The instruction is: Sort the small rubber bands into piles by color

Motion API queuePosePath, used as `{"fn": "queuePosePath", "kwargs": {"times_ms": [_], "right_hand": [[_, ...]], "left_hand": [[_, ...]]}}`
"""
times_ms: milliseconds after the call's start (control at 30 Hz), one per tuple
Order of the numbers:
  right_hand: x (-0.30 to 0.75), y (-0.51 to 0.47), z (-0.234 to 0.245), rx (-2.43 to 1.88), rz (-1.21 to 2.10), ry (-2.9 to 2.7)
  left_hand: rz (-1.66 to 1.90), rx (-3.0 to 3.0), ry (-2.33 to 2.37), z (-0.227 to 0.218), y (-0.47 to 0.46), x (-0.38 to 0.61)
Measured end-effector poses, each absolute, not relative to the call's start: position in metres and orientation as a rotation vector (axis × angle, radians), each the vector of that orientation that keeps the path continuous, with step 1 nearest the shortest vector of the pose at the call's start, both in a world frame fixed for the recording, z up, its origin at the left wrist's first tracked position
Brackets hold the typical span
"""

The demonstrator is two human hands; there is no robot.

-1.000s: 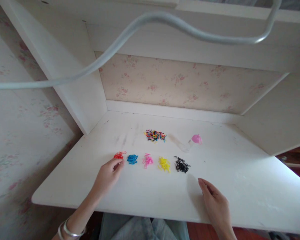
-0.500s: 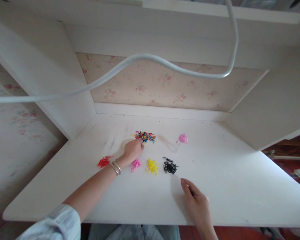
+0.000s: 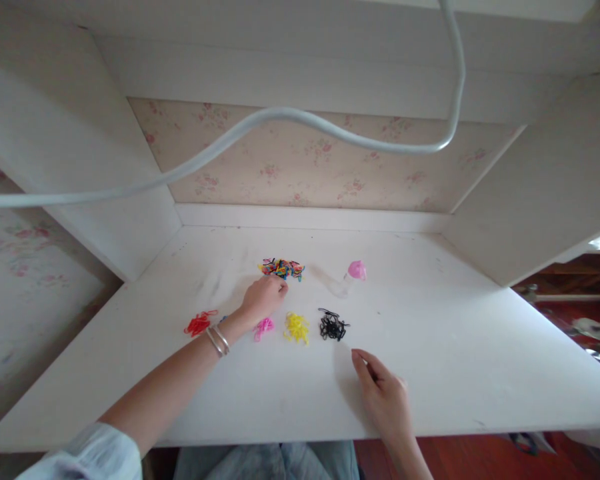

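My left hand (image 3: 263,298) reaches over the white desk (image 3: 430,360) with its fingertips pinched together at the near edge of a mixed pile of coloured rubber bands (image 3: 281,268); what they pinch is too small to see. In a row nearer me lie a red pile (image 3: 198,323), a pink pile (image 3: 264,327), a yellow pile (image 3: 297,327) and a black pile (image 3: 333,325). My forearm hides the blue pile. My right hand (image 3: 383,393) rests on the desk near the front edge, fingers loosely curled, holding nothing I can see.
A small clear bottle with a pink cap (image 3: 349,277) lies on its side right of the mixed pile. A grey cable (image 3: 290,120) hangs across the view. Shelf walls (image 3: 80,173) close in the desk on both sides, and flowered wallpaper (image 3: 305,163) backs it.
My left hand has gone from the red pile forward to the mixed pile, covering the blue pile with the forearm. My right hand has stayed on the desk near the front edge.
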State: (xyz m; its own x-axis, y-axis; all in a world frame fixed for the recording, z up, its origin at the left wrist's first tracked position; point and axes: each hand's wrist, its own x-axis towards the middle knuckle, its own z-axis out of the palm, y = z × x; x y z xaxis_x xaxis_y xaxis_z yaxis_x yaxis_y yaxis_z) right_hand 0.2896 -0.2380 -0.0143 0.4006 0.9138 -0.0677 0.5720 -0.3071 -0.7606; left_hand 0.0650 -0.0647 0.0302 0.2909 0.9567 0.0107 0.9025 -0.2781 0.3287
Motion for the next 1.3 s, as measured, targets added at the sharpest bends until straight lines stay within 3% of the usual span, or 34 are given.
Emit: {"fn": "queuePosePath", "kwargs": {"times_ms": [300,533,867,1067,1300], "right_hand": [[0.289,-0.239,-0.018,-1.993,0.616,-1.309],[0.286,-0.240,-0.018,-1.999,0.594,-1.323],[0.267,-0.225,-0.001,-2.033,0.630,-1.502],[0.229,-0.155,0.044,-1.984,0.346,-1.913],[0.213,-0.062,0.028,-2.320,0.300,-1.984]], "left_hand": [[0.291,2.384,1.405,0.043,-0.111,0.073],[0.590,2.171,1.467,0.063,-0.140,0.023],[0.948,1.561,2.011,-0.005,-0.215,-0.069],[1.099,1.440,1.933,-0.008,-0.219,-0.074],[1.111,1.435,1.846,-0.007,-0.220,-0.076]]}}
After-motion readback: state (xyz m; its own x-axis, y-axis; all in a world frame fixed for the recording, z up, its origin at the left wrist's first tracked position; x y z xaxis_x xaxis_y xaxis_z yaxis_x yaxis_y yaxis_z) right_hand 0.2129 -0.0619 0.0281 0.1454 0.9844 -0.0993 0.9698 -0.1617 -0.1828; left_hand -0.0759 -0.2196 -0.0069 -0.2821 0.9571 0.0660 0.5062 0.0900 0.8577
